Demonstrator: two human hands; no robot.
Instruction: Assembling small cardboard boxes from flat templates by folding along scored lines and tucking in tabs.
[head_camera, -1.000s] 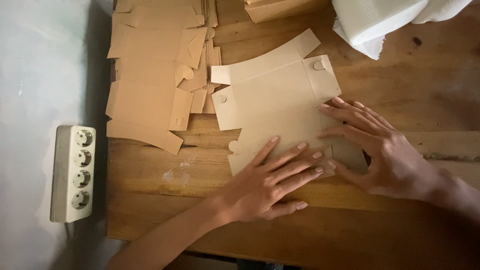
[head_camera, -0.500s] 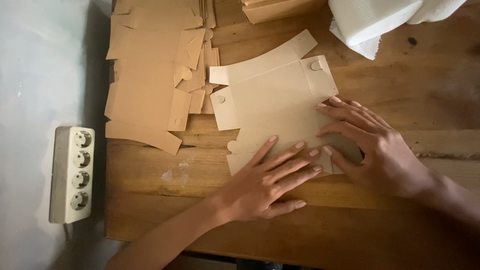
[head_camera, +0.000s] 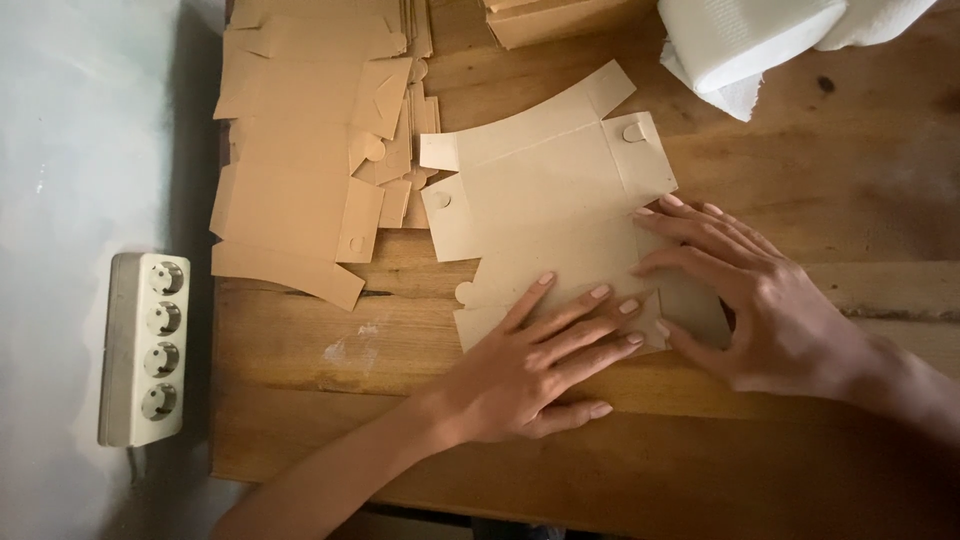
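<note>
A flat tan cardboard box blank with flaps and round tabs lies on the wooden table. My left hand rests palm down on its near edge, fingers spread and pointing right. My right hand presses flat on the blank's right near corner, fingers pointing left toward the left hand's fingertips. Neither hand grips anything; both lie on the cardboard.
A pile of several more cardboard blanks covers the table's far left. A white power strip lies on the grey floor at left. White cloth or paper sits at the far right, a cardboard stack at the far edge.
The hands and blank have barely shifted; my right hand's fingers slid slightly along the blank's right edge.
</note>
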